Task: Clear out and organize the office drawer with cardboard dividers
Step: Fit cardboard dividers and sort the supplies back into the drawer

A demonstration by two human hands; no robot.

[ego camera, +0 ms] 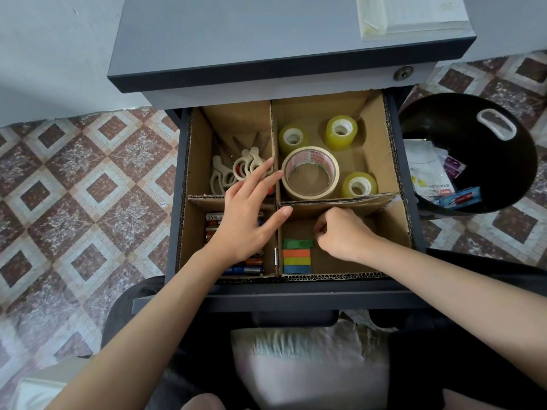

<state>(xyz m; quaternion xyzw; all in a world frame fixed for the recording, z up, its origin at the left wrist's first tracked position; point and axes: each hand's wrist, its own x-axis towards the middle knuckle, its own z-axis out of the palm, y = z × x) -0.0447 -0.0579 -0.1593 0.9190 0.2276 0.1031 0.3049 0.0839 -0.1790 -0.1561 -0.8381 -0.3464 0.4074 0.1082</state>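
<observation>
The open drawer [174,202] holds a cardboard insert with cross dividers [340,201] making four compartments. Scissors [233,170] lie back left, tape rolls [310,173] back right, batteries [245,269] front left, coloured sticky tabs [297,255] front right. My left hand [251,211] hovers with spread, straight fingers over the dividers' crossing, covering part of the batteries. My right hand [343,232] is in the front right compartment beside the tabs, its fingers curled under; whether it holds anything is hidden.
A black bin [473,137] with paper and wrappers stands on the tiled floor right of the cabinet. The grey cabinet top [266,39] overhangs the drawer's back. A pale cushion [310,368] lies on my lap below the drawer front.
</observation>
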